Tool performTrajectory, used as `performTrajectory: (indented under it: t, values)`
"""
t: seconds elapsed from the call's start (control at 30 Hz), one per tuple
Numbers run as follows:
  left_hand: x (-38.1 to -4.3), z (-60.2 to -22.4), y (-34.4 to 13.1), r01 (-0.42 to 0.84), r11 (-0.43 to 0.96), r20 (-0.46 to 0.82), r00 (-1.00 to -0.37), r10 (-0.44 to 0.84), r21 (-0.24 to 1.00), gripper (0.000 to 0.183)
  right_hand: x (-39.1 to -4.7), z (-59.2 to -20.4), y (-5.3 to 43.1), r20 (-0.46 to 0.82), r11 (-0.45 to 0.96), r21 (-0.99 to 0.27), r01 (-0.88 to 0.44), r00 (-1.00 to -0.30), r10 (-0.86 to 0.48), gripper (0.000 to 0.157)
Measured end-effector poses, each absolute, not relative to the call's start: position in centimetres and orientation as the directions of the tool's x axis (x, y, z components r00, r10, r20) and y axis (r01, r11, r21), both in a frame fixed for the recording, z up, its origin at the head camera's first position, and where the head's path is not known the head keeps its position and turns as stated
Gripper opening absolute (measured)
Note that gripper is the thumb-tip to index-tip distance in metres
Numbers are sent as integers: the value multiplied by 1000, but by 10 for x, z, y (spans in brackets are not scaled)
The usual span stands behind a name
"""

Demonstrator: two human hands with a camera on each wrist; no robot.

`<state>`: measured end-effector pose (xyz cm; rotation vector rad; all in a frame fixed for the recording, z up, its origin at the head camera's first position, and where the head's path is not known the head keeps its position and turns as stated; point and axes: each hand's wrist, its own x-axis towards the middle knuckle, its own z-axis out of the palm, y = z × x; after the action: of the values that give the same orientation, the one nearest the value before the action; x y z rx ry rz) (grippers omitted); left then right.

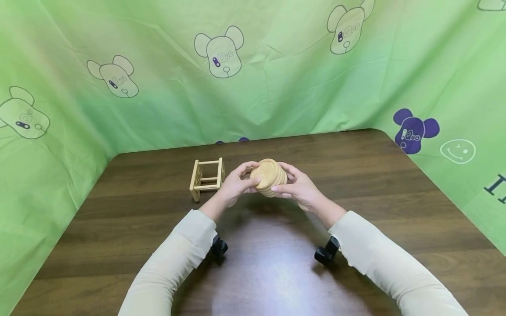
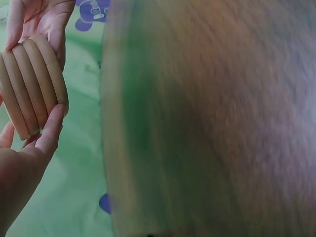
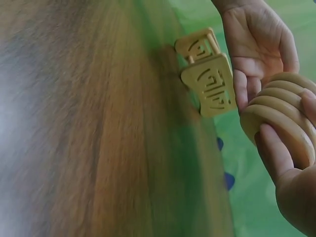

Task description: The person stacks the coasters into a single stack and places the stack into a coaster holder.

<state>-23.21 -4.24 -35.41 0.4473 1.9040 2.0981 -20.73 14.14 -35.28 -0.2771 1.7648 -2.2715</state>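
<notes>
Both hands grip a stack of round, pale wooden coasters (image 1: 266,173) above the middle of the table. In the head view the left hand (image 1: 236,182) has its thumb on the face of the front coaster and its fingers over the rim. The right hand (image 1: 298,186) holds the stack from the other side, thumb along the lower edge. Several coasters (image 2: 34,86) lean face to face, slightly fanned, in the left wrist view. A small wooden rack (image 1: 207,179) with round rods and cut-out side panels stands just left of the left hand.
The dark brown wooden table (image 1: 356,175) reaches back to a green printed cloth (image 1: 276,96) hung around it. Black wrist camera mounts (image 1: 327,251) hang under both sleeves. Light glares off the table's near middle.
</notes>
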Motion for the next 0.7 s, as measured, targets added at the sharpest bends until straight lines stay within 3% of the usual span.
performTrajectory:
  t: [0.37, 0.7]
  values:
    - [-243, -348, -77, 13, -67, 38, -915, 402, 998, 43, -222, -351, 105, -23, -253, -963, 96, -961, -277, 72]
    - [-252, -338, -111, 81, 47, 58, -926, 372, 996, 42, -237, -341, 71, 0, -211, -975, 65, -955, -295, 71]
